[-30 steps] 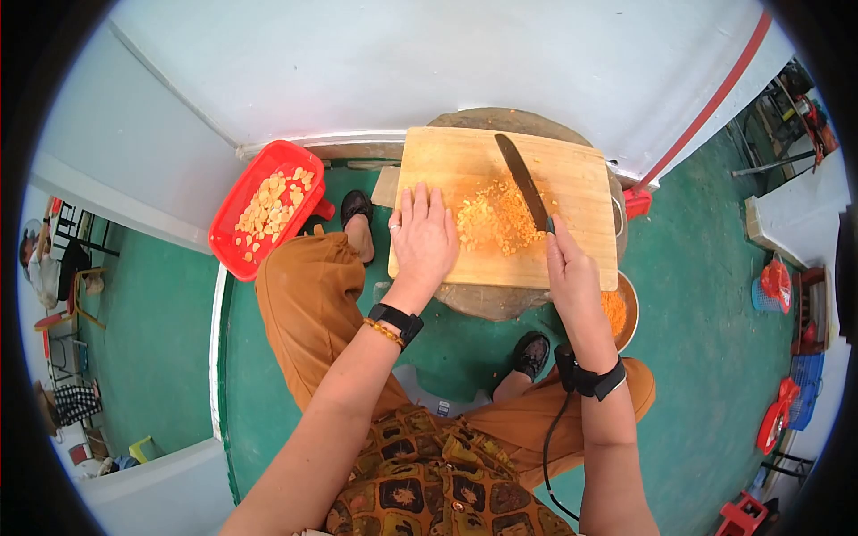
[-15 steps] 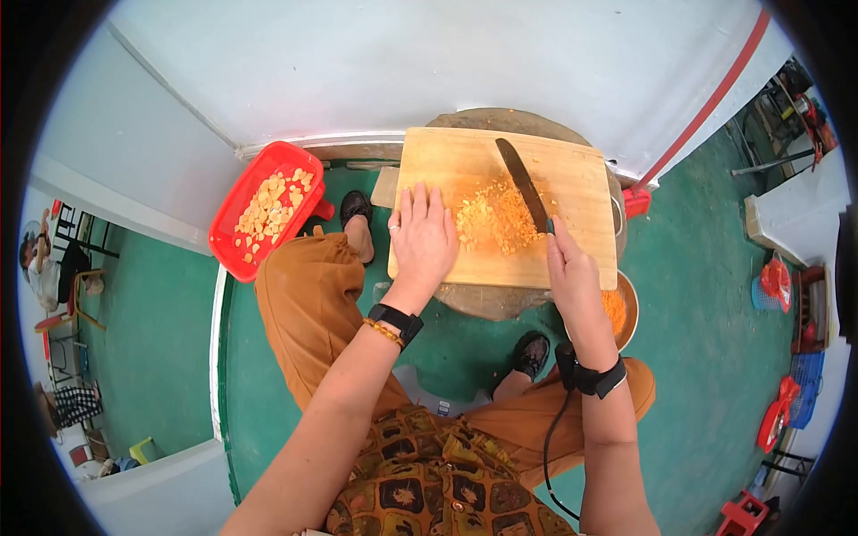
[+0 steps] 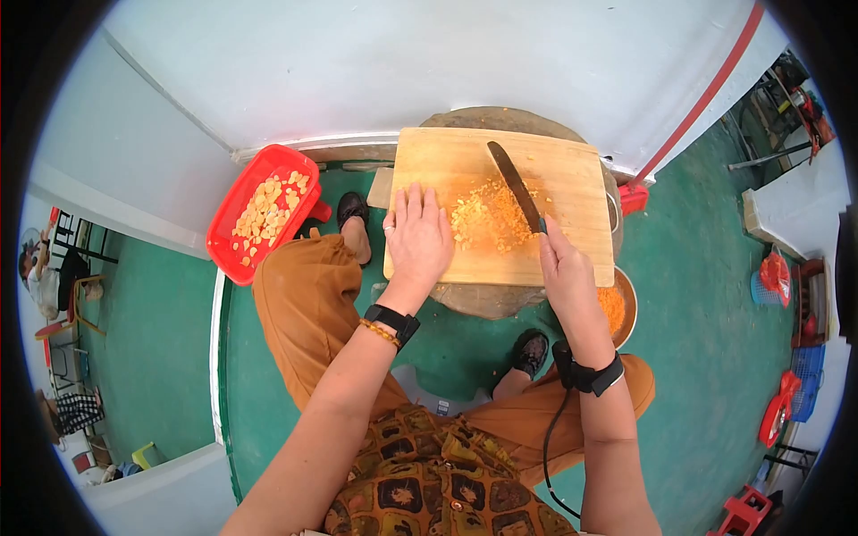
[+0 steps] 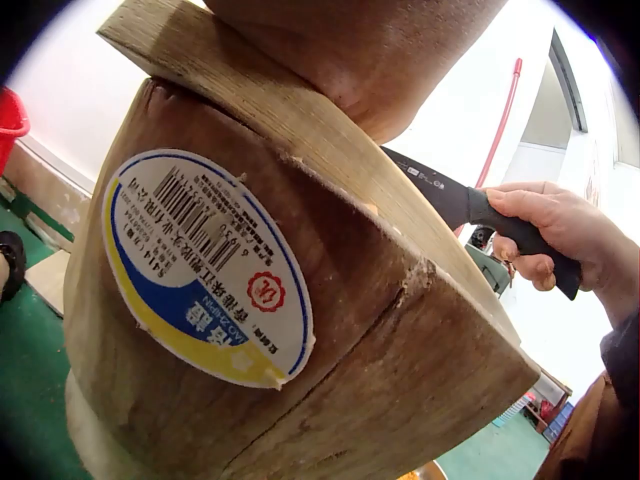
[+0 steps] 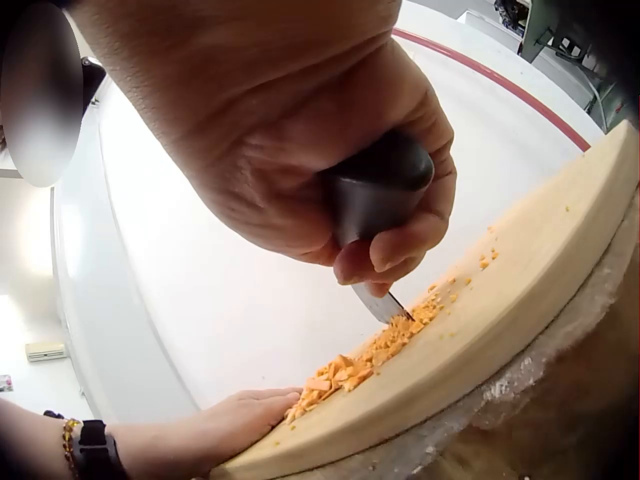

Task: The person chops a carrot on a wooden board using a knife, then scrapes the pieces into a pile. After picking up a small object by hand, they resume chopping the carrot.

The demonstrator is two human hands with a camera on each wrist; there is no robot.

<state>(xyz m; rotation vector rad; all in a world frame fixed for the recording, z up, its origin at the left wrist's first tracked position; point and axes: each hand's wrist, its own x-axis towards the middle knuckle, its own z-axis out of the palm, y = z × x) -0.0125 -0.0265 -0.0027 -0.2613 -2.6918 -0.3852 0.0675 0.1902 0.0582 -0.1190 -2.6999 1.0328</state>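
Observation:
On the wooden cutting board [image 3: 429, 152], my left hand [image 3: 417, 237] rests with its fingers straight, at the left side of a pile of finely chopped orange bits [image 3: 483, 216]. My right hand [image 3: 567, 268] grips the dark handle [image 4: 525, 235] of a long kitchen knife [image 3: 515, 186]. Its dark blade lies over the right part of the pile, tip pointing to the far edge. In the right wrist view the fingers curl round the handle [image 5: 375, 190], and the blade [image 5: 382, 303] meets the chopped bits [image 5: 350, 370].
The board sits on a thick wooden block [image 4: 330, 390] with an oval label. A bowl [image 3: 633, 308] of orange bits stands by the right knee. On the left is a red basin [image 3: 223, 214] with orange slices [image 3: 264, 210]. A white wall [image 3: 429, 62] rises behind the board.
The head view has shifted slightly. The left hand keeps its place on the board, and the right hand still holds the knife over the pile with hardly any movement.

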